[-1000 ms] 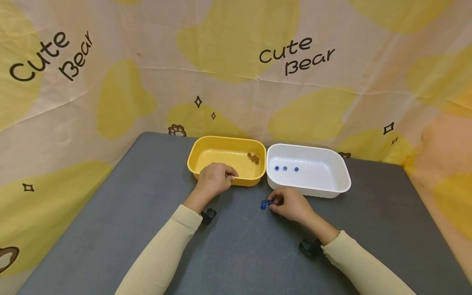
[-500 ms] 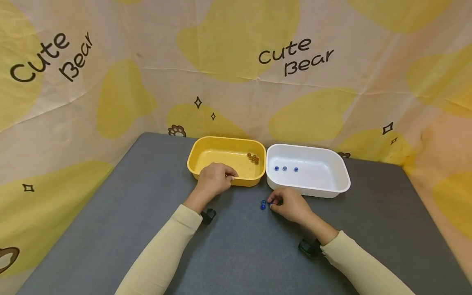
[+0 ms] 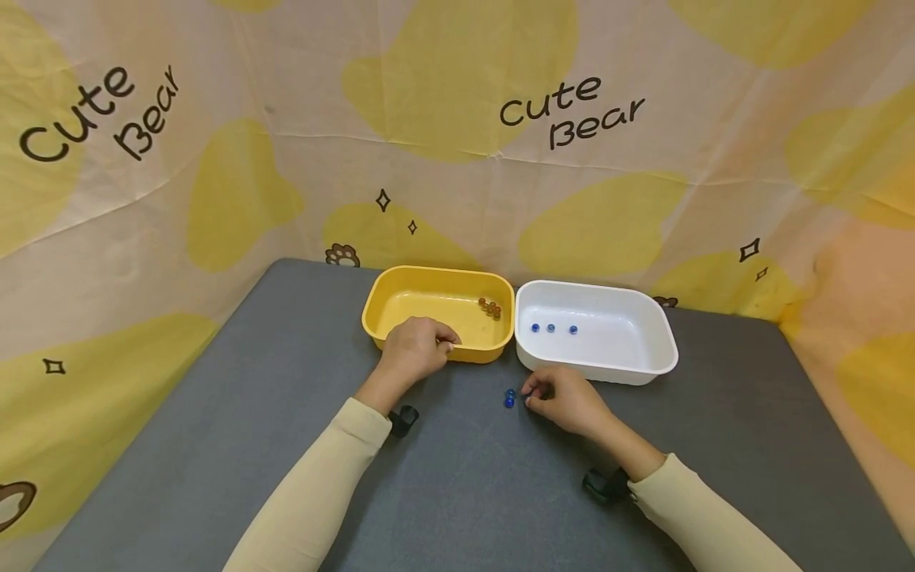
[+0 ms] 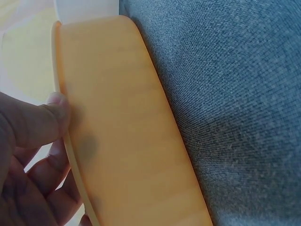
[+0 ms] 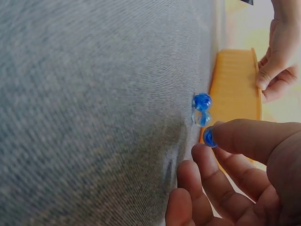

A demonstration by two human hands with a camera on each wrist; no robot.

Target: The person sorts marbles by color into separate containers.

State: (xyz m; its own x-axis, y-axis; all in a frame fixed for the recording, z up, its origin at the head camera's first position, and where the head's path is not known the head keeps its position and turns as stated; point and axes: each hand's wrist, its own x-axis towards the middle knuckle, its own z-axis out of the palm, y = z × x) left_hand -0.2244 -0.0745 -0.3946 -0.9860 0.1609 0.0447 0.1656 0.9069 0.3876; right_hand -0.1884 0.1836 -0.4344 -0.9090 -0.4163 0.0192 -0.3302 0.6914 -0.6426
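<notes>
My left hand [image 3: 418, 348] grips the near rim of a yellow tub [image 3: 429, 311]. In the left wrist view the thumb [image 4: 44, 120] lies on the outside of its wall, with the other fingers behind the rim. On the table just in front of a white tub [image 3: 618, 330], my right hand [image 3: 568, 400] pinches a blue glass marble [image 5: 209, 136] between thumb and fingertips. Left of those fingertips, two more blue marbles [image 5: 202, 101] sit side by side on the table. Three blue marbles [image 3: 551, 328] lie inside the white tub, and several amber marbles [image 3: 491, 308] are clustered in the yellow one.
Both tubs stand side by side near the back of the grey cloth-covered table [image 3: 457, 492]. A patterned fabric backdrop [image 3: 443, 95] hangs close behind them. Black bands [image 3: 404, 419] sit at both wrists.
The right hand has shifted very slightly right with its marble, away from the two on the table. My left hand keeps its hold on the yellow tub's rim.
</notes>
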